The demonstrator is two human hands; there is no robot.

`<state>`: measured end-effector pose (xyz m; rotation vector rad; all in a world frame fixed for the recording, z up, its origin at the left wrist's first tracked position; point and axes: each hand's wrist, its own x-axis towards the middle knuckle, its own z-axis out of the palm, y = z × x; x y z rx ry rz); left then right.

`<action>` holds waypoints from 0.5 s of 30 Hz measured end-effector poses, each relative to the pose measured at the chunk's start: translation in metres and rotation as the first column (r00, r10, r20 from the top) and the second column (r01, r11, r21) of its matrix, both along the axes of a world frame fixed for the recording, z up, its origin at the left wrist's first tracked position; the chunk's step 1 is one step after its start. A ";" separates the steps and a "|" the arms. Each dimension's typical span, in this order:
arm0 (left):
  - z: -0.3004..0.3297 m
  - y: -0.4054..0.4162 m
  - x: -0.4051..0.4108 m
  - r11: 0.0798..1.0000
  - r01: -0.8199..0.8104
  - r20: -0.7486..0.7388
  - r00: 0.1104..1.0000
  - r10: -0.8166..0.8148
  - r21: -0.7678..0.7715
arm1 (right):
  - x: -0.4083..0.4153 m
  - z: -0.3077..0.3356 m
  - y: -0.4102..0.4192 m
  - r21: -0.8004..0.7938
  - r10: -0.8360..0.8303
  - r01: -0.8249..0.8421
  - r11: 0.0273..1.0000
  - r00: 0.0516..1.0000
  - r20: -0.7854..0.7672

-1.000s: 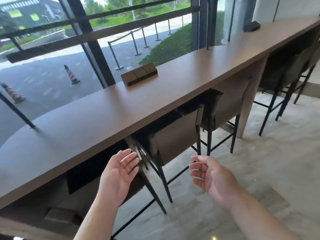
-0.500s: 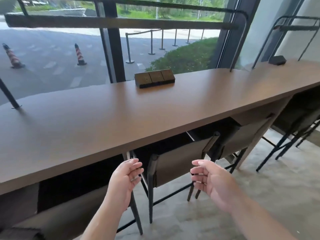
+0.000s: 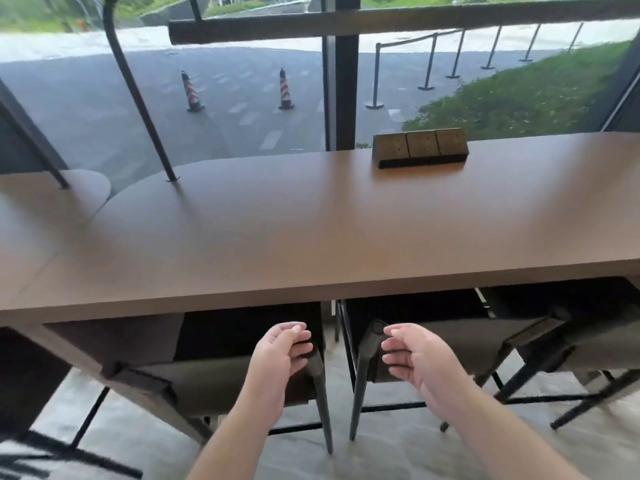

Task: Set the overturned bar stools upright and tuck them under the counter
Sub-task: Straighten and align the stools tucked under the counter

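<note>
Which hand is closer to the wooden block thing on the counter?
Right. The right hand is below the near counter edge, almost under the socket block. The left hand is further to the left of it.
</note>
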<state>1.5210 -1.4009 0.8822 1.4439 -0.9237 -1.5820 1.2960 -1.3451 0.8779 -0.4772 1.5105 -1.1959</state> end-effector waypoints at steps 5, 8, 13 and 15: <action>0.008 0.015 -0.007 0.996 -0.081 0.126 0.988 0.086 -0.039 | -0.007 -0.005 -0.037 -0.020 0.195 -0.196 0.980 0.980 -0.025; 0.007 0.019 -0.015 0.991 -0.116 0.237 0.963 0.129 -0.068 | -0.014 -0.005 -0.046 -0.029 0.293 -0.301 0.953 0.943 -0.158; -0.009 0.027 -0.031 0.987 0.014 0.515 0.854 0.072 -0.162 | -0.036 -0.007 -0.043 0.056 0.443 -0.549 0.834 0.606 -0.661; -0.018 0.027 -0.037 0.970 0.178 0.680 0.733 -0.019 -0.164 | -0.043 -0.009 -0.041 0.109 0.457 -0.616 0.780 0.442 -0.772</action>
